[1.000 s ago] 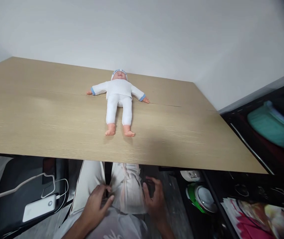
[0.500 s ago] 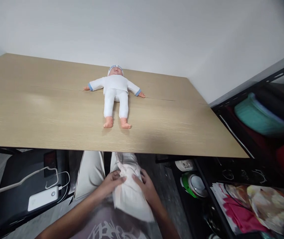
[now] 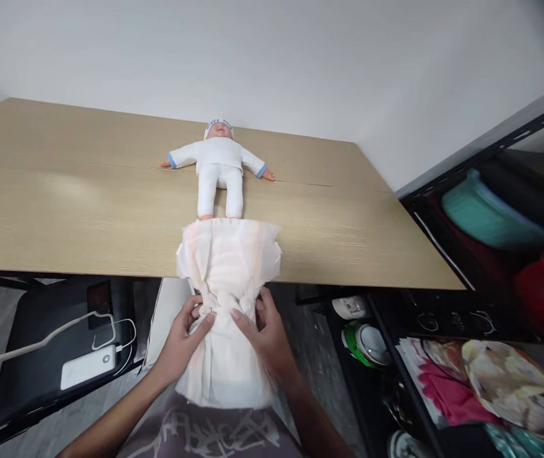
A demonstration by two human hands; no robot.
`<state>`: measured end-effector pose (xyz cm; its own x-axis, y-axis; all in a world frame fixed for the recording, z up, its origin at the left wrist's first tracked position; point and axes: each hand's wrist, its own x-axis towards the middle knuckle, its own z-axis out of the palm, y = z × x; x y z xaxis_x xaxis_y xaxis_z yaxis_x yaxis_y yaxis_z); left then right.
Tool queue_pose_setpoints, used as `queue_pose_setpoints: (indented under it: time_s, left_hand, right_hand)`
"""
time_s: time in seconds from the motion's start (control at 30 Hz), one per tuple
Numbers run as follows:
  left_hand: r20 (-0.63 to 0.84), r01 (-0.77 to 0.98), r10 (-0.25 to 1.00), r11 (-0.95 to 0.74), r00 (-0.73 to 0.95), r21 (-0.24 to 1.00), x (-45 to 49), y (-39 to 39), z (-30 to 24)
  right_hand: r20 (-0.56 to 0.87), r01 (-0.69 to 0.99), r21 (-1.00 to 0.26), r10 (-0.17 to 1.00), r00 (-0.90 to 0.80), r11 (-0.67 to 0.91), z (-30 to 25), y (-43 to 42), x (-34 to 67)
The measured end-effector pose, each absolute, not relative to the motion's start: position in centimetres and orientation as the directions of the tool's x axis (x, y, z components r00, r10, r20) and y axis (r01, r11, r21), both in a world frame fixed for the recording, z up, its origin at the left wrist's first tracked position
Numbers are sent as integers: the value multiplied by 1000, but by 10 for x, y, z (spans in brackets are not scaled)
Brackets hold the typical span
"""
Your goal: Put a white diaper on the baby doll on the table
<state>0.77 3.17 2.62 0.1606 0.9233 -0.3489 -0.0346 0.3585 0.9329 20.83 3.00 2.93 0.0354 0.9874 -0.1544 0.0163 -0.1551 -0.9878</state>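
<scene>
One white diaper (image 3: pixel 228 366) at lower centre of the frame, opened out lengthwise, its far end overlapping in view the near edge of one wooden tabletop (image 3: pixel 85 216); no telling from this angle about contact between the two. Two hands on the diaper, one at each side of its narrow, gathered middle: left hand (image 3: pixel 184 337) and right hand (image 3: pixel 268 337), each with the thumb laid on the upper face and the fingers curled around the side edge, pinching the diaper between. Fingertips underneath mostly out of sight.

One doll (image 3: pixel 219 159) at upper centre, on its back on the tabletop, two arms spread wide, two legs pointing toward the bottom of the frame, both feet largely hidden behind the diaper. Lettering on its white headwear (image 3: pixel 219 122) too small to read fully.

At lower left, one black seat (image 3: pixel 33 381) bearing one white power bank (image 3: pixel 88 367), one dark phone-like slab (image 3: pixel 98 304) and a pale cable (image 3: pixel 37 340) cut off by the left edge.

At right, one black shelf unit (image 3: pixel 536 126), cut off by the frame, holding one teal basin (image 3: pixel 486 213) and one red container (image 3: pixel 543 292); contents of both impossible to make out. Lower down, one round container (image 3: pixel 369 342) with a green band, insides hidden. In a compartment at lower right, one pink cloth (image 3: pixel 457 397) beside one patterned bundle (image 3: pixel 503 369), blurred toward the edge.
</scene>
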Motion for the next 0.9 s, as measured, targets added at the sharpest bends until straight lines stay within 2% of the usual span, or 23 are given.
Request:
queue_pose_setpoints:
  time_s: [0.13,0.23,0.37,0.43,0.5,0.6,0.7,0.8,0.9]
  left_hand:
    - [-398,-74,907,410,133,909,3,38,1]
    - [-437,-106,883,457,171,883,1,38,-16]
    - [-428,-91,884,450,188,889,-1,37,-25]
    - [-425,-67,883,445,201,893,-2,36,-25]
    - [-406,-22,886,421,223,907,-3,36,-25]
    - [-345,115,906,326,246,938,-5,36,-24]
    - [-309,320,906,213,289,923,-16,39,-17]
    - [-309,488,862,84,402,869,-41,49,6]
    - [-281,569,840,-40,464,821,-69,76,44]
  right_hand:
    - [-181,38,-983,983,28,-182,1,40,205]
    - [-129,274,-949,986,108,-154,-16,36,212]
    - [214,640,-768,951,224,22,-16,33,220]
    - [366,722,-679,914,175,133,-6,43,218]
    - [431,753,-606,902,41,255,5,65,210]
    - [394,742,-536,897,-201,402,13,107,195]
    - [298,748,-483,888,-349,456,5,141,182]
    - [200,793,-421,898,-393,441,-6,154,176]
    - [158,822,-382,907,-391,421,-11,153,176]
